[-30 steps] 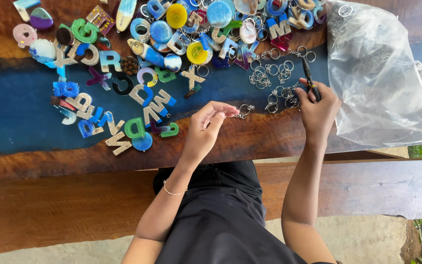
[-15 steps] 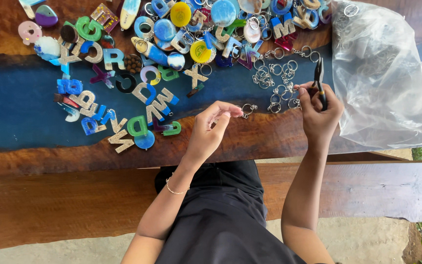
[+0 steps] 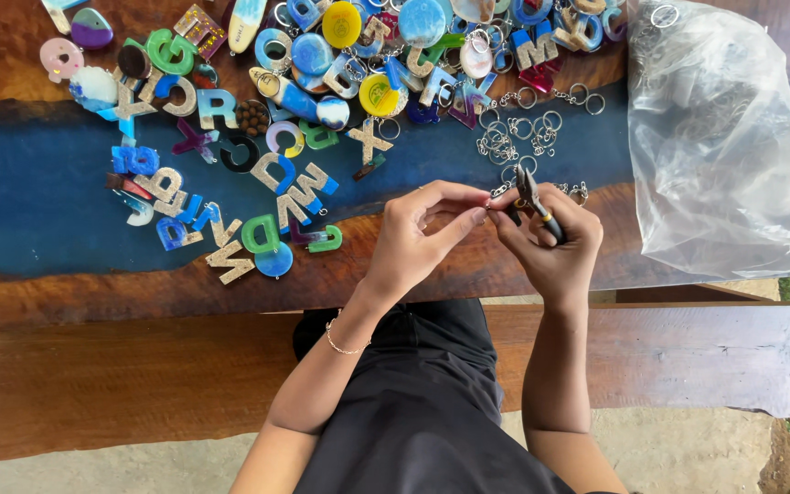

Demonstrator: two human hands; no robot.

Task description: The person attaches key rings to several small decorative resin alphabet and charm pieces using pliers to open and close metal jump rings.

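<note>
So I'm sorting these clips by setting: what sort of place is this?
Probably a small craft workbench, perhaps outdoors: a wood-and-blue-resin table strewn with resin letter keychains and loose metal key rings, grass at the edge. The right hand holds small pliers.

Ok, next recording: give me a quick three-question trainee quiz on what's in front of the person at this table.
1. True or false: the right hand holds a small pair of pliers.
2. Which lies at the table's right end? A) a clear plastic bag B) a cardboard box C) a glass jar
3. Fill in: the loose key rings lie on the ____ coloured band of the wooden table.

Key
1. True; the left hand meets the plier tips, pinching a small metal piece too tiny to identify.
2. A
3. Blue; the pile of letter-shaped charms spreads over it too.
</note>
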